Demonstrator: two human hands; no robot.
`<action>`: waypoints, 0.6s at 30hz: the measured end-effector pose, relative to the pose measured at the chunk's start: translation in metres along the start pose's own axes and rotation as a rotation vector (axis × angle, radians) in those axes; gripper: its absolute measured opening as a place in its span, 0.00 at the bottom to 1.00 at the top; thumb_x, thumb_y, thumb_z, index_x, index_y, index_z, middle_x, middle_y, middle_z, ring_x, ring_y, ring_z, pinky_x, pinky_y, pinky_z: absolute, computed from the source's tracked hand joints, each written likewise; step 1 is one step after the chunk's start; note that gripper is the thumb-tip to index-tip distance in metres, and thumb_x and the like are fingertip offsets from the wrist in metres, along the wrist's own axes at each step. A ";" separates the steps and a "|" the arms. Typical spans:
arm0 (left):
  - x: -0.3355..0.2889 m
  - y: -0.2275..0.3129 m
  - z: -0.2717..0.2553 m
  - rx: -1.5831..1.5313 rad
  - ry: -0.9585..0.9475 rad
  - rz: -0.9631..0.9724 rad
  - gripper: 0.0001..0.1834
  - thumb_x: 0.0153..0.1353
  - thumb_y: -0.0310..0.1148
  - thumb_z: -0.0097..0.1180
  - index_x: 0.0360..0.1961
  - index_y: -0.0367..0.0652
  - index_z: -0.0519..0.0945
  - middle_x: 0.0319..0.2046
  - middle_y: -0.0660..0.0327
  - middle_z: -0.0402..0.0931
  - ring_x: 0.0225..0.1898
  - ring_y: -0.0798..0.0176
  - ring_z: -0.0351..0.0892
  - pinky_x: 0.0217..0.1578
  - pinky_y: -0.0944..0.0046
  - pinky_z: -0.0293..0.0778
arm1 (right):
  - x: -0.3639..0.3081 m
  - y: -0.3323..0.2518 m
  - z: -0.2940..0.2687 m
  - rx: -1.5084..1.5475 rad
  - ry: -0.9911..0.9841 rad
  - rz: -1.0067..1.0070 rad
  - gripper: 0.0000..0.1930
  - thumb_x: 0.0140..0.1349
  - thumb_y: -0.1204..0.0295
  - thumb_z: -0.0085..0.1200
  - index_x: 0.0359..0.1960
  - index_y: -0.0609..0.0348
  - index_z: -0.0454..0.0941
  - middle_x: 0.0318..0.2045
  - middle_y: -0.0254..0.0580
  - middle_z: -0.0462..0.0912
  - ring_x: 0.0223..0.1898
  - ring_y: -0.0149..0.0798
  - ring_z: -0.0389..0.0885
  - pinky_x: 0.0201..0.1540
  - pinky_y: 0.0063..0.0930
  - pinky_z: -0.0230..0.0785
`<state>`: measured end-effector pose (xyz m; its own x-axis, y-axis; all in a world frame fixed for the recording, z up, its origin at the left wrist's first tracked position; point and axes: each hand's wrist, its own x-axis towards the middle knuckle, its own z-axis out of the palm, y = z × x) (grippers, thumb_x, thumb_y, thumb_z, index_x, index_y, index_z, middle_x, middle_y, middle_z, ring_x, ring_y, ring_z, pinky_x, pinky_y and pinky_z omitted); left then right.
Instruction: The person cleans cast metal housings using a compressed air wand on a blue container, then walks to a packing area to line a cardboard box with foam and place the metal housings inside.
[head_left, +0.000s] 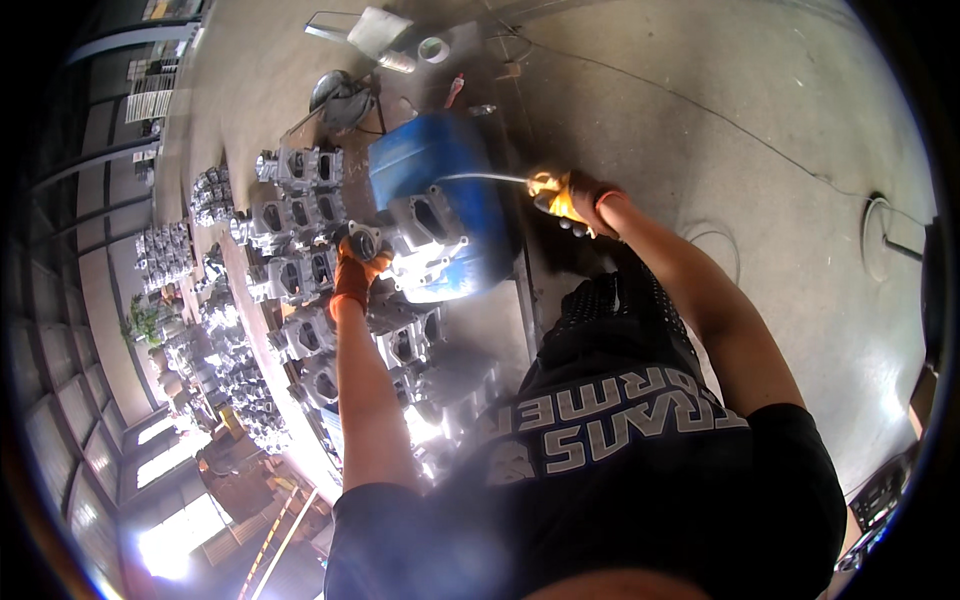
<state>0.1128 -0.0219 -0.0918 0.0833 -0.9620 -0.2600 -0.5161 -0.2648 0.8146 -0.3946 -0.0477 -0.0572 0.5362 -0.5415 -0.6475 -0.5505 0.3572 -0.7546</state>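
A grey cast-metal housing [432, 228] with large openings rests on a blue plastic drum [410, 150]. My left hand [360, 268], in an orange glove, is closed around the housing's round flanged end. My right hand [572, 200], in a yellow and orange glove, is closed on the near end of a thin, slightly curved metal rod [488, 177]. From that hand the rod reaches left over the drum, above the upper part of the housing. What grip or handle it has is hidden in the glove. Bright glare covers the housing's lower left part.
Rows of similar metal castings [290, 215] stand close to my left, with more behind them. Beyond the drum are a dark round object [342, 100], a roll of tape [434, 50] and a folded metal-framed item [378, 32]. A cable [690, 98] crosses the concrete floor on the right.
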 end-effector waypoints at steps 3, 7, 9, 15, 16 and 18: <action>0.000 -0.005 -0.002 -0.053 0.099 -0.044 0.13 0.63 0.46 0.46 0.31 0.50 0.75 0.26 0.68 0.75 0.29 0.60 0.72 0.32 0.52 0.69 | -0.010 -0.020 0.011 -0.074 0.038 0.137 0.19 0.62 0.57 0.45 0.55 0.39 0.70 0.34 0.35 0.82 0.26 0.35 0.78 0.33 0.29 0.72; -0.007 -0.022 -0.025 -0.103 0.204 -0.170 0.12 0.63 0.43 0.45 0.27 0.50 0.73 0.22 0.69 0.71 0.26 0.61 0.68 0.29 0.53 0.68 | -0.006 -0.019 0.003 0.062 -0.019 0.184 0.15 0.62 0.60 0.49 0.50 0.44 0.73 0.28 0.31 0.81 0.20 0.32 0.74 0.24 0.29 0.68; 0.006 -0.010 -0.004 0.055 0.154 -0.093 0.12 0.63 0.42 0.44 0.25 0.50 0.72 0.21 0.69 0.68 0.24 0.62 0.66 0.28 0.54 0.66 | -0.024 -0.016 -0.004 0.311 0.023 0.173 0.16 0.63 0.62 0.47 0.51 0.47 0.73 0.36 0.32 0.82 0.29 0.34 0.80 0.33 0.29 0.73; -0.003 -0.012 -0.017 -0.020 0.080 -0.205 0.21 0.41 0.39 0.66 0.36 0.43 0.74 0.32 0.62 0.80 0.34 0.62 0.79 0.36 0.62 0.74 | -0.042 -0.032 0.000 0.096 0.033 0.032 0.18 0.62 0.62 0.50 0.54 0.41 0.71 0.38 0.35 0.80 0.35 0.36 0.78 0.39 0.28 0.72; -0.005 -0.016 -0.026 0.064 0.120 -0.189 0.20 0.42 0.39 0.65 0.35 0.43 0.75 0.31 0.63 0.79 0.33 0.62 0.79 0.36 0.62 0.74 | -0.027 -0.019 0.004 0.051 0.054 -0.005 0.17 0.62 0.61 0.50 0.54 0.38 0.72 0.29 0.35 0.81 0.23 0.35 0.78 0.29 0.28 0.73; -0.004 -0.014 -0.022 0.117 0.128 -0.168 0.19 0.43 0.38 0.65 0.35 0.43 0.75 0.30 0.63 0.79 0.32 0.62 0.78 0.35 0.62 0.74 | -0.021 -0.014 0.002 0.077 0.053 -0.014 0.18 0.60 0.58 0.50 0.53 0.36 0.72 0.23 0.34 0.78 0.17 0.33 0.73 0.23 0.28 0.70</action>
<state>0.1386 -0.0159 -0.0911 0.2804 -0.9074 -0.3129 -0.5802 -0.4200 0.6978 -0.3966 -0.0396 -0.0337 0.5083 -0.5854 -0.6317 -0.4913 0.4053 -0.7709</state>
